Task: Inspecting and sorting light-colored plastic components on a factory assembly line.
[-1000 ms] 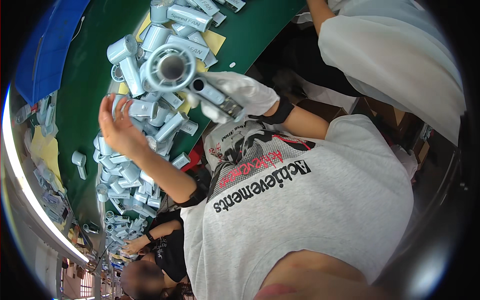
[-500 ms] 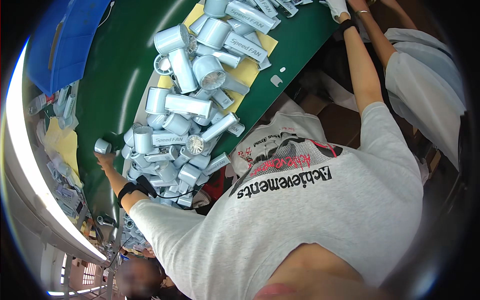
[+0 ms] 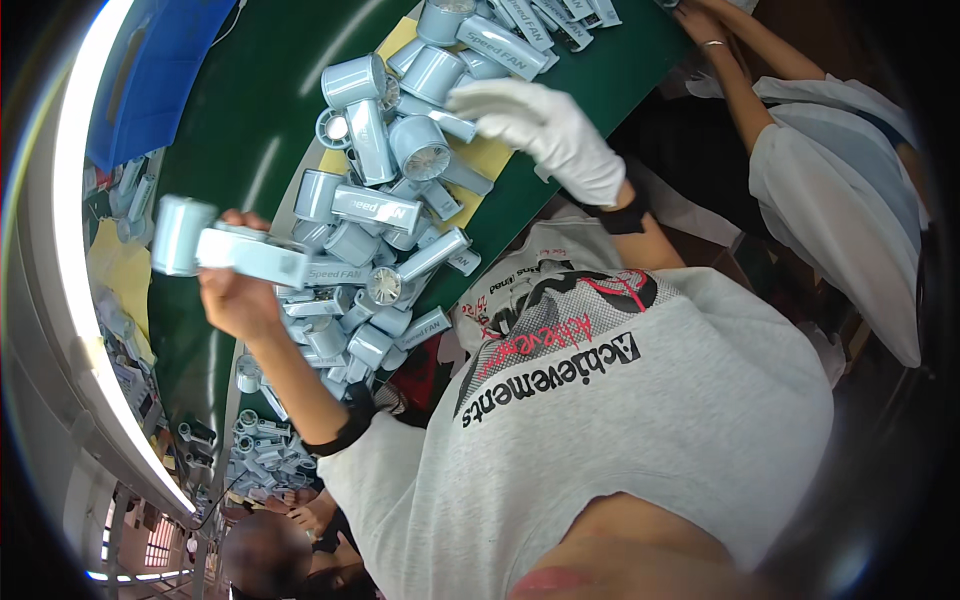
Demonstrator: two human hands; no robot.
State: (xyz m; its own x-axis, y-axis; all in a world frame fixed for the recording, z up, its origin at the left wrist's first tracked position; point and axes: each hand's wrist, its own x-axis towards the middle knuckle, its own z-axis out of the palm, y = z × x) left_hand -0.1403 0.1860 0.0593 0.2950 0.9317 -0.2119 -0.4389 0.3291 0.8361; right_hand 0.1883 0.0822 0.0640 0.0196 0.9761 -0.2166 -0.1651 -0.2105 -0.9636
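Gripped in the bare left hand (image 3: 238, 300), a pale blue handheld fan (image 3: 255, 257) is raised over the left edge of the heap, its drum-shaped head pointing left and slightly blurred, its boxy handle running right across the fingers. The hand is curled around the fan near where head and handle meet, and the handle's far end overlaps the fans behind it in view. Just to the right spreads a large heap of similar fans (image 3: 376, 208), lying at many angles, some with their bladed faces showing. Above the heap's upper right side, the right hand (image 3: 555, 140), in a white glove, holds nothing visible, its fingers extended together; whether the fingertips touch a fan cannot be told. Part of a yellow sheet (image 3: 497, 157) shows beneath the fans, on a green tabletop (image 3: 270, 120). Farther left stand a blue bin (image 3: 160, 100) and a long bright lamp (image 3: 82, 200). A second pile (image 3: 268, 455) lies toward the lower left, near another person's hands (image 3: 315, 515), and a co-worker's white sleeve (image 3: 830, 200) fills the right side.
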